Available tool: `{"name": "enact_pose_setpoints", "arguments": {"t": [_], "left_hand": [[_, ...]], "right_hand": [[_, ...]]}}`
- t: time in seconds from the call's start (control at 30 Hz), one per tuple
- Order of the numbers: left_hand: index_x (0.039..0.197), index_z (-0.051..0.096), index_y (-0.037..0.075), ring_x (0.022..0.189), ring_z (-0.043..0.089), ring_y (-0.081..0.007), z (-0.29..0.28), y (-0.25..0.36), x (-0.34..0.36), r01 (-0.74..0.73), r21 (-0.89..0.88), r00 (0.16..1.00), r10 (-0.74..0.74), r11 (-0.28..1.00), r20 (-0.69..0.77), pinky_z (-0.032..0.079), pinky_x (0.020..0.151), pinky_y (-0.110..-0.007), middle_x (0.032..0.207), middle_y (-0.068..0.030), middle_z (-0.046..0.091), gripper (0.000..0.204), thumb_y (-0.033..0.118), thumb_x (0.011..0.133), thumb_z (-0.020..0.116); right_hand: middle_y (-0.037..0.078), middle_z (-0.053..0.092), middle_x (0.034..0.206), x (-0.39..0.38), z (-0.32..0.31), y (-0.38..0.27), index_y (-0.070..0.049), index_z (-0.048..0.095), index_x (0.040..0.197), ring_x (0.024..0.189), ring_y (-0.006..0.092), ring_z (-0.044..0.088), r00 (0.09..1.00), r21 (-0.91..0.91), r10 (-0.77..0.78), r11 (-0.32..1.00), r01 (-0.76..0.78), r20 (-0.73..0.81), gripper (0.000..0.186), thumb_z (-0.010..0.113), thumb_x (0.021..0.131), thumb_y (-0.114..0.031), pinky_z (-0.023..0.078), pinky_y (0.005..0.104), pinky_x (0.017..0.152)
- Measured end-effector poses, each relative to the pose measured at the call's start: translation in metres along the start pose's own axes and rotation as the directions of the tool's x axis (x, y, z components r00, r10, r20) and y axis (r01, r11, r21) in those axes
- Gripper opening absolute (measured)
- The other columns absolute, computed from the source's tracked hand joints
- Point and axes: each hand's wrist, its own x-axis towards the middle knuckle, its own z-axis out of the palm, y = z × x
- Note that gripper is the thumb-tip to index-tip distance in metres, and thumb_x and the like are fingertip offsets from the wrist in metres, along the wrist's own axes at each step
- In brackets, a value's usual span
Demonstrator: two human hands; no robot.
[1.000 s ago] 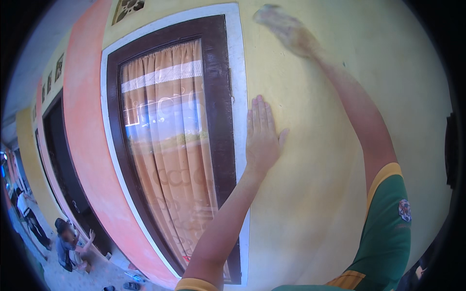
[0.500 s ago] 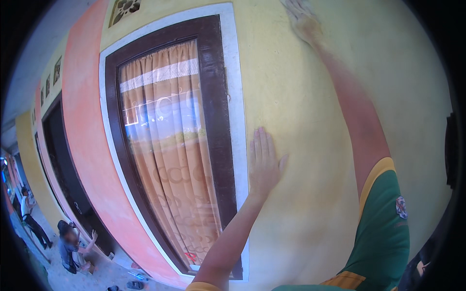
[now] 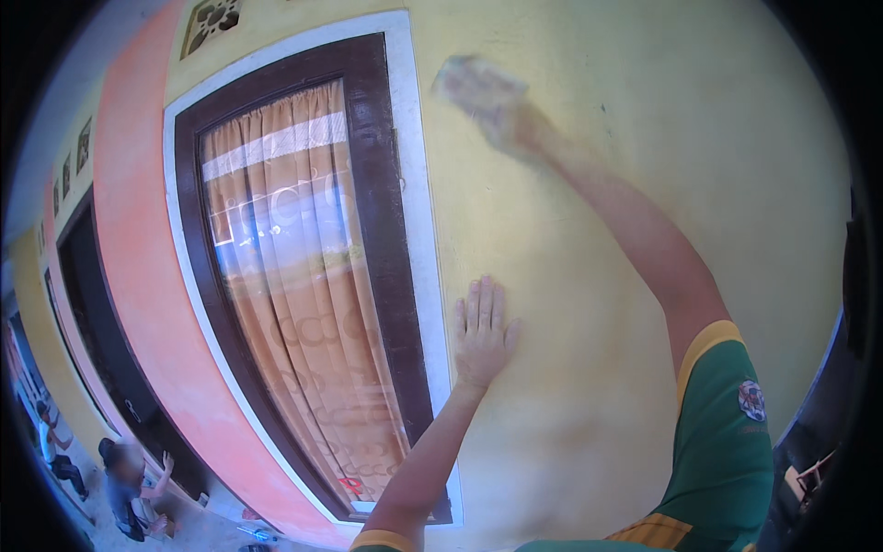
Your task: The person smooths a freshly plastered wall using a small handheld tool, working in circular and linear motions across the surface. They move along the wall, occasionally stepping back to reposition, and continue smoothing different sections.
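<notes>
My left hand (image 3: 483, 333) lies flat against the yellow wall (image 3: 570, 368), fingers stretched upward, just right of the window's white border. Nothing is in it. Higher up, my right hand (image 3: 515, 129) presses on the same wall near the window's upper right corner. Under its fingers is a pale, cloth-like piece (image 3: 460, 75), blurred by motion, so its exact kind does not show. The right arm reaches up and to the left from a green sleeve with a yellow cuff.
A window with a dark brown frame (image 3: 368, 184) and an orange curtain stands at left, beside a pink pillar (image 3: 138, 230). Farther left are a dark doorway (image 3: 101, 285), a crouching person (image 3: 129, 488) and another person (image 3: 57, 451). Dark objects (image 3: 805, 478) fill the lower right edge.
My right hand has swept down and left across the wall, from the top edge toward the window's corner. The left hand stays flat on the wall. The view has shifted slightly.
</notes>
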Motion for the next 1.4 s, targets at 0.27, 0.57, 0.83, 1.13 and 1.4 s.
{"name": "enact_pose_setpoints", "arguments": {"t": [0.27, 0.57, 0.83, 1.13, 1.4], "left_hand": [[0.159, 0.036, -0.007, 0.158, 0.030, -0.0351, -0.019, -0.017, 0.075, -0.041, -0.117, 0.997, 0.033, 0.992, -0.067, 0.024, 0.129, -0.050, 0.169, -0.0224, 0.032, 0.079, 0.042, 0.102, 0.060], [0.159, 0.033, -0.008, 0.160, 0.023, -0.0379, -0.016, -0.044, 0.049, -0.010, -0.107, 0.999, 0.014, 0.994, 0.031, 0.021, 0.131, -0.049, 0.171, -0.0252, 0.025, 0.086, 0.047, 0.100, 0.061], [0.160, 0.031, -0.007, 0.161, 0.020, -0.0370, -0.031, -0.054, 0.028, -0.037, -0.244, 0.993, 0.062, 0.969, 0.096, 0.020, 0.132, -0.048, 0.172, -0.0249, 0.022, 0.086, 0.041, 0.098, 0.066], [0.165, 0.023, -0.002, 0.161, 0.019, -0.0408, -0.057, -0.031, -0.059, -0.079, -0.339, 0.921, 0.199, 0.937, 0.335, 0.020, 0.131, -0.050, 0.172, -0.0266, 0.020, 0.083, 0.025, 0.099, 0.065], [0.166, 0.023, 0.002, 0.160, 0.019, -0.0411, -0.135, -0.074, -0.254, 0.167, -0.631, 0.705, 0.356, 0.757, 0.614, 0.024, 0.129, -0.051, 0.171, -0.0255, 0.022, 0.076, 0.024, 0.103, 0.060]], "right_hand": [[0.003, 0.047, 0.164, 0.006, -0.035, 0.108, -0.022, 0.054, 0.155, 0.154, 0.0244, 0.039, 0.936, -0.196, 0.308, 0.920, -0.338, -0.169, 0.049, 0.055, 0.106, -0.019, 0.031, 0.0442, 0.126], [0.004, 0.047, 0.164, 0.019, -0.010, -0.001, -0.020, 0.055, 0.154, 0.154, 0.0241, 0.040, 0.992, 0.081, -0.081, 0.994, 0.073, 0.094, 0.048, 0.057, 0.107, -0.023, 0.031, 0.0431, 0.125], [0.007, 0.049, 0.163, -0.001, 0.000, -0.121, -0.015, 0.058, 0.151, 0.154, 0.0237, 0.040, 0.987, 0.097, -0.058, 0.994, 0.044, 0.147, 0.046, 0.058, 0.106, -0.021, 0.032, 0.0447, 0.125], [0.008, 0.053, 0.160, -0.023, -0.014, -0.044, -0.011, 0.058, 0.151, 0.152, 0.0278, 0.043, 0.929, -0.136, 0.368, 0.919, -0.369, -0.029, 0.049, 0.063, 0.102, -0.015, 0.035, 0.0430, 0.123], [0.007, 0.054, 0.158, -0.016, -0.025, -0.022, -0.012, 0.059, 0.150, 0.151, 0.0260, 0.044, 0.988, -0.045, 0.147, 0.988, -0.145, 0.041, 0.046, 0.060, 0.104, -0.019, 0.034, 0.0423, 0.125]]}}
